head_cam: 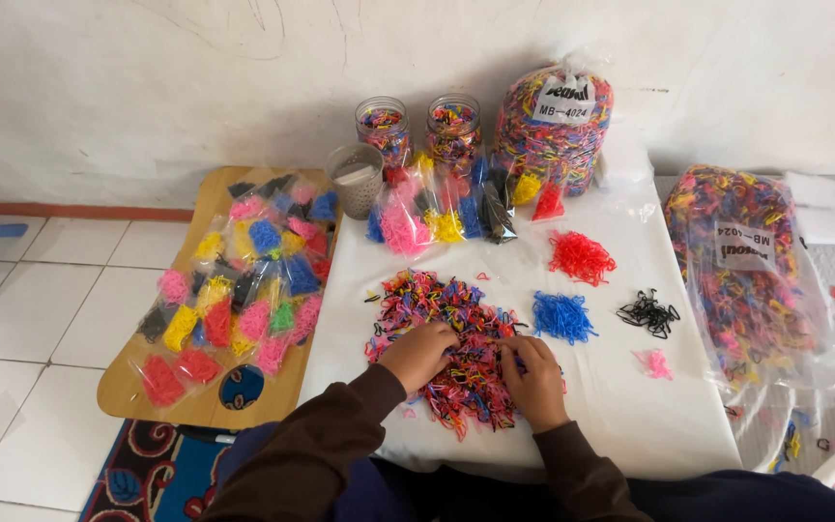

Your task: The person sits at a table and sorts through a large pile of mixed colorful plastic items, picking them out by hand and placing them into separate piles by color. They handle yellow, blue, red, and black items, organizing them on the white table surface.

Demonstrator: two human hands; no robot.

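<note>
A loose, tangled heap of small multicoloured rubber bands (442, 338) lies mid-table on the white cloth-covered tabletop (611, 406). The left hand (419, 356) and right hand (536, 382) rest on it, fingers curled into the bands. Bare cloth lies open toward the near right edge, below sorted red (581, 257), blue (563, 317) and black (647, 312) piles.
</note>
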